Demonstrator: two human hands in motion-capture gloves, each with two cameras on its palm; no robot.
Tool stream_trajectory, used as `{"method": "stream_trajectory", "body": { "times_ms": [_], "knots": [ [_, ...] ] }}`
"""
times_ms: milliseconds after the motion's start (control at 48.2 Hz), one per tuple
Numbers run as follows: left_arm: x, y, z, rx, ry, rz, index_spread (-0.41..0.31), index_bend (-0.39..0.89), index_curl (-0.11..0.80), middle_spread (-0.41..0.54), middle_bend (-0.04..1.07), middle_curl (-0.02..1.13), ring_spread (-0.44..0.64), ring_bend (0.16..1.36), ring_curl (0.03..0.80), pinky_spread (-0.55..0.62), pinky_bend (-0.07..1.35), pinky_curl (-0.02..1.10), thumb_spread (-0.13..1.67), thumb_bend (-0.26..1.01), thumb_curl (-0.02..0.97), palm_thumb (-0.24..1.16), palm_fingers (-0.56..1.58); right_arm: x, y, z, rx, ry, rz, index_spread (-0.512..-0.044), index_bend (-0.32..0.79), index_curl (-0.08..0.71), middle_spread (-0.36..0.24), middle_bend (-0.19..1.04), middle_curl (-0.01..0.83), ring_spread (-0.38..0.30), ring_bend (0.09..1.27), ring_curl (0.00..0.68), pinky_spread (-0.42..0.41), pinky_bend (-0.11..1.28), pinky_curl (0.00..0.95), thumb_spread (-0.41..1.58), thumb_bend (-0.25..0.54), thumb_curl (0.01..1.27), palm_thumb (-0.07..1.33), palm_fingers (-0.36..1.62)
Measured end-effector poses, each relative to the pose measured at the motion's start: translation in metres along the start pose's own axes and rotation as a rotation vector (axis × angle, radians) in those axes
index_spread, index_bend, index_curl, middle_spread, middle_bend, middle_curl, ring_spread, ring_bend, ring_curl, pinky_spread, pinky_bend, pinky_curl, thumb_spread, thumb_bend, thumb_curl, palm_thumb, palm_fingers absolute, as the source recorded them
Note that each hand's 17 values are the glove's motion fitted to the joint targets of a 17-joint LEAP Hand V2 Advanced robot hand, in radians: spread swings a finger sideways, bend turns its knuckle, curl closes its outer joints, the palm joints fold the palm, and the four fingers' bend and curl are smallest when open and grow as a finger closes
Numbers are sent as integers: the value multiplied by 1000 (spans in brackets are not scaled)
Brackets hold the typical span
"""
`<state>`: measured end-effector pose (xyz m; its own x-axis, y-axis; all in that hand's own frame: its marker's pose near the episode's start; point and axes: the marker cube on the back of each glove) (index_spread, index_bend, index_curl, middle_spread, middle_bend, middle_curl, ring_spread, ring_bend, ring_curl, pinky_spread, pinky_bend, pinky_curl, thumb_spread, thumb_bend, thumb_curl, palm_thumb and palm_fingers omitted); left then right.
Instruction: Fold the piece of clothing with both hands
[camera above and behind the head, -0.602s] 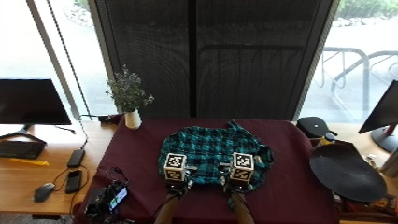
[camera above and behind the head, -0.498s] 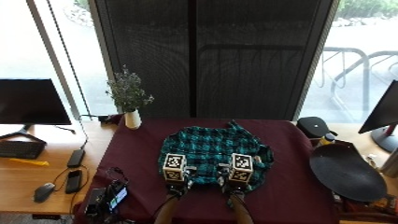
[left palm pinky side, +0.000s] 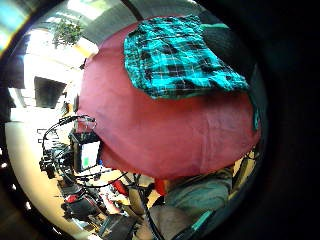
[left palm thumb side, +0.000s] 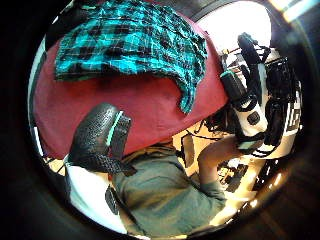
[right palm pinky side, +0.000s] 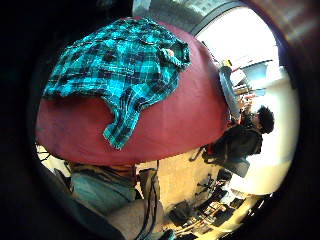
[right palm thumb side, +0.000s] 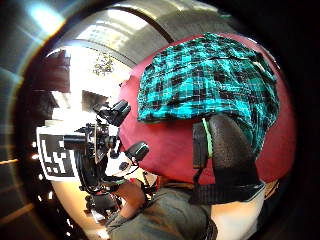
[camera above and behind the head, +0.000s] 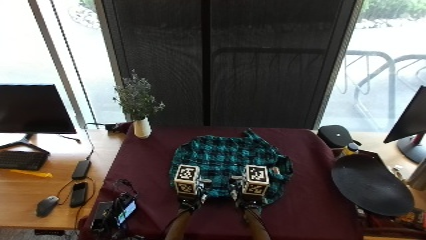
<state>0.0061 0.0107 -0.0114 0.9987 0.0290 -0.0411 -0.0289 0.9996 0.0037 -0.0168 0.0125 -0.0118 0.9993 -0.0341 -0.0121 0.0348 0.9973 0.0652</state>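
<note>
A teal and black plaid shirt lies spread out on the dark red table. My left hand and right hand hover side by side at the shirt's near edge. The left thumb side palm view shows the left thumb over bare table next to the shirt, holding nothing. The right thumb reaches over the shirt's near hem, with no cloth pinched. A sleeve or corner hangs toward the table's near edge.
A white vase with a plant stands at the table's far left corner. A black oval dish lies at the right, a black case behind it. A small device with a screen sits at the near left corner.
</note>
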Motion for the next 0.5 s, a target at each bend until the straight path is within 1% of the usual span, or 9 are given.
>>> {"method": "stream_trajectory", "body": {
  "times_ms": [270, 374, 498],
  "knots": [
    [1, 0, -1, -7, 45, 21, -113, 139, 274, -31, 219, 361, 107, 505, 302, 290, 336, 253, 1119, 6, 270, 435, 489, 10, -14, 11, -24, 27, -10, -351, 157, 267, -2, 176, 265, 147, 252, 217, 264, 537, 310, 1279, 211, 309, 561, 243],
    [2, 0, -7, 20, 51, 34, -114, 142, 284, -31, 216, 374, 108, 506, 309, 291, 328, 263, 1123, -12, 281, 443, 485, 22, -15, 3, -34, 35, -8, -352, 153, 274, -2, 173, 272, 147, 257, 228, 258, 546, 319, 1270, 184, 321, 572, 243],
    [3, -8, -5, 38, 64, 45, -121, 143, 296, -31, 208, 386, 107, 505, 314, 292, 320, 273, 1122, -16, 292, 455, 487, 41, -14, -3, -39, 44, 9, -351, 149, 279, -2, 174, 279, 147, 258, 240, 256, 566, 331, 1248, 148, 333, 587, 239]
  ]
}}
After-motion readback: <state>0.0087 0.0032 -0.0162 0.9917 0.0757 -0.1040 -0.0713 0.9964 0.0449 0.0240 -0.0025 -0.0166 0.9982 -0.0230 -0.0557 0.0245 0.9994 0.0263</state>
